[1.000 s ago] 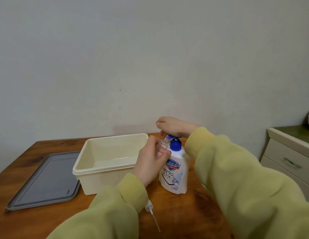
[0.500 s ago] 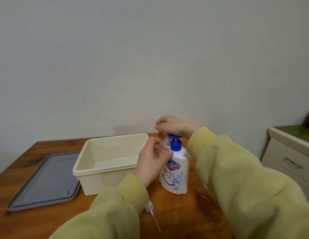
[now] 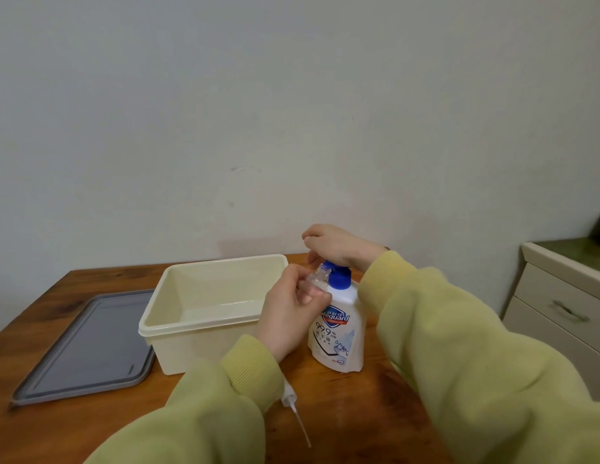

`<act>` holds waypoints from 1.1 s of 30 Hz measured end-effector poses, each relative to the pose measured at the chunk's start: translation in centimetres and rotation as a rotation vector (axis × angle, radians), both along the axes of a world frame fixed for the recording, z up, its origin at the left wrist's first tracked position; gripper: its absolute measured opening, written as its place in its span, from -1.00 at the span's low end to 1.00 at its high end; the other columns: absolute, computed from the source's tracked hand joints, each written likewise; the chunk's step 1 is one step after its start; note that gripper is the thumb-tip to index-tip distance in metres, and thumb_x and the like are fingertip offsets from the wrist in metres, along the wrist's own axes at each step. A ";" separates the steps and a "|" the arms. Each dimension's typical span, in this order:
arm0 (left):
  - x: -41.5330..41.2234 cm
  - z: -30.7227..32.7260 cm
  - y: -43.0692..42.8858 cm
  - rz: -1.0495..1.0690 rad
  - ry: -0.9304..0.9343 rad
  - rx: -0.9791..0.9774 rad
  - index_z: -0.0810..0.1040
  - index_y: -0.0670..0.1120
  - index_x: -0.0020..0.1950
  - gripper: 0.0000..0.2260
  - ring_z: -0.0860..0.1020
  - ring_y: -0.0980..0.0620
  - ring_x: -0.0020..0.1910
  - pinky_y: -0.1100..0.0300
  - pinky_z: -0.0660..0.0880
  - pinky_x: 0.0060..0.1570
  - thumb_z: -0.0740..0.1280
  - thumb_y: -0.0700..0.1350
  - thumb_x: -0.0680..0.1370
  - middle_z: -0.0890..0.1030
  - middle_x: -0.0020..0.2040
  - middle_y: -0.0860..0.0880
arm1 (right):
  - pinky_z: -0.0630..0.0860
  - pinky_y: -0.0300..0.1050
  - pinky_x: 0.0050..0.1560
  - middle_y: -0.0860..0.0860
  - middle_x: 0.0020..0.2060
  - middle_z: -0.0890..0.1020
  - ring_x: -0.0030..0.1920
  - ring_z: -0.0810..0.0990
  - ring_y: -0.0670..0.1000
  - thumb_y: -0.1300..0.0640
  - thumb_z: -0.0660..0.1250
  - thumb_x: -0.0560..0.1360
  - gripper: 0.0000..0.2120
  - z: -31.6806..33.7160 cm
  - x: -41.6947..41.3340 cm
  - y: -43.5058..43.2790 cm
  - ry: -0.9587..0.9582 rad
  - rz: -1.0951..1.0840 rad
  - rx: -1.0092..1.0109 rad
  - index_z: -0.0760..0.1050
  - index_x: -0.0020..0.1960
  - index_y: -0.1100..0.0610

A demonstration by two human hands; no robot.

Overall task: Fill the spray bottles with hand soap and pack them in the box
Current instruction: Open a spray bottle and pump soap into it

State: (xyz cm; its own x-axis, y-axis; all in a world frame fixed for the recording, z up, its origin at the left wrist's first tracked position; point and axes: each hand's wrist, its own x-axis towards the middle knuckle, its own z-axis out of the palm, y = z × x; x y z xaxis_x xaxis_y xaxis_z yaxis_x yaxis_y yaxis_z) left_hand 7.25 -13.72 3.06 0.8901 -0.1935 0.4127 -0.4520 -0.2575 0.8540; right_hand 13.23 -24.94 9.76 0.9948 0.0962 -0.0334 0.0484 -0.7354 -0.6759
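A white hand soap bottle (image 3: pixel 340 333) with a blue pump (image 3: pixel 339 275) stands upright on the wooden table (image 3: pixel 375 413), right of the cream box (image 3: pixel 205 329). My left hand (image 3: pixel 290 316) is shut on a small clear spray bottle (image 3: pixel 317 279), holding its open neck under the pump's nozzle. My right hand (image 3: pixel 339 246) rests on top of the pump head, fingers curled over it. A spray head with a long thin tube (image 3: pixel 293 410) lies on the table near my left sleeve.
A grey lid (image 3: pixel 87 346) lies flat to the left of the box. A cream cabinet with drawers (image 3: pixel 559 306) stands at the right beyond the table. A pale wall is close behind the table.
My right hand has risen slightly on the pump head. The left hand still holds the small bottle at the nozzle.
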 end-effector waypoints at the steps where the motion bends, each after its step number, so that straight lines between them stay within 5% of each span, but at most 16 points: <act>1: 0.0 0.0 0.0 0.004 0.001 0.000 0.35 0.10 -0.16 -0.74 0.45 0.24 -0.25 0.56 0.37 -0.31 0.38 -0.20 0.43 0.49 -0.21 0.12 | 0.47 0.08 0.20 0.28 0.10 0.59 0.16 0.56 0.25 0.23 0.02 0.57 -0.66 0.0 0.0 0.0 0.002 0.000 0.008 0.36 0.27 0.34; 5: -0.2 0.0 -0.1 0.009 0.020 -0.022 0.35 0.09 -0.12 -0.75 0.46 0.23 -0.24 0.52 0.40 -0.28 0.39 -0.18 0.43 0.51 -0.19 0.09 | 0.53 -0.03 -0.01 0.23 0.04 0.61 0.04 0.60 0.20 0.17 0.05 0.59 -0.67 0.6 0.0 -0.2 0.038 0.004 0.054 0.35 0.28 0.29; 7: -0.2 0.1 -0.1 0.004 0.039 -0.041 0.38 0.06 -0.09 -0.77 0.48 0.18 -0.18 0.35 0.48 -0.17 0.39 -0.17 0.43 0.52 -0.14 0.09 | 0.48 -0.16 -0.19 0.15 -0.04 0.60 -0.07 0.58 0.11 0.11 0.06 0.60 -0.69 1.1 0.1 -0.2 0.049 0.013 0.078 0.34 0.28 0.20; 9: -0.3 0.3 -0.3 0.001 0.075 -0.072 0.39 0.03 -0.05 -0.77 0.49 0.10 -0.13 0.14 0.52 -0.10 0.40 -0.17 0.43 0.50 -0.11 0.08 | 0.44 -0.19 -0.24 0.12 -0.05 0.59 -0.09 0.56 0.07 0.06 0.07 0.60 -0.68 1.3 0.1 -0.2 0.060 0.017 0.077 0.34 0.28 0.18; 14: -0.4 0.2 -0.3 0.001 0.172 -0.116 0.40 0.05 -0.06 -0.75 0.53 -0.05 -0.06 -0.01 0.54 -0.02 0.42 -0.18 0.41 0.50 -0.11 -0.02 | 0.44 -0.24 -0.31 0.10 -0.07 0.62 -0.13 0.58 0.07 -0.03 0.06 0.61 -0.62 1.2 0.0 -0.5 0.055 -0.026 0.142 0.33 0.29 0.20; 22: -1.0 1.0 0.3 -0.004 0.113 -0.128 0.42 0.01 -0.05 -0.76 0.46 0.16 -0.20 0.32 0.43 -0.19 0.42 -0.21 0.41 0.53 -0.12 0.01 | 0.54 -0.04 0.06 0.12 -0.07 0.64 -0.12 0.58 0.05 -0.01 0.15 0.58 -0.67 1.3 0.5 -0.6 -0.006 -0.051 0.062 0.42 0.17 0.23; 27: -1.5 1.4 0.9 0.026 0.075 -0.128 0.42 0.05 -0.08 -0.75 0.45 0.19 -0.19 0.33 0.43 -0.15 0.42 -0.21 0.41 0.51 -0.15 0.10 | 0.44 -0.19 -0.27 -0.02 -0.42 0.56 -0.38 0.49 -0.03 0.13 0.22 0.50 -0.73 1.3 0.7 -0.5 -0.104 -0.059 -0.123 0.50 -0.35 0.17; 33: -2.4 1.6 2.3 0.102 0.011 -0.087 0.46 -0.06 0.06 -0.72 0.49 0.10 -0.10 0.36 0.42 -0.11 0.43 -0.18 0.40 0.54 -0.07 0.05 | 0.39 -0.21 -0.38 -0.03 -0.45 0.55 -0.42 0.45 -0.05 0.10 0.23 0.51 -0.69 1.9 0.4 -0.4 -0.117 -0.059 -0.235 0.50 -0.39 0.15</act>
State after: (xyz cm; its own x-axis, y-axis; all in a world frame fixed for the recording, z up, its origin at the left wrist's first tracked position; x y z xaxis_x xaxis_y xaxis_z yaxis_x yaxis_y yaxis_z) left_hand 4.88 -11.46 4.65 0.9078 -0.0660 0.4141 -0.4178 -0.2263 0.8799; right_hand 13.63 -25.35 11.65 0.9968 0.0410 0.0679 0.0686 -0.8756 -0.4782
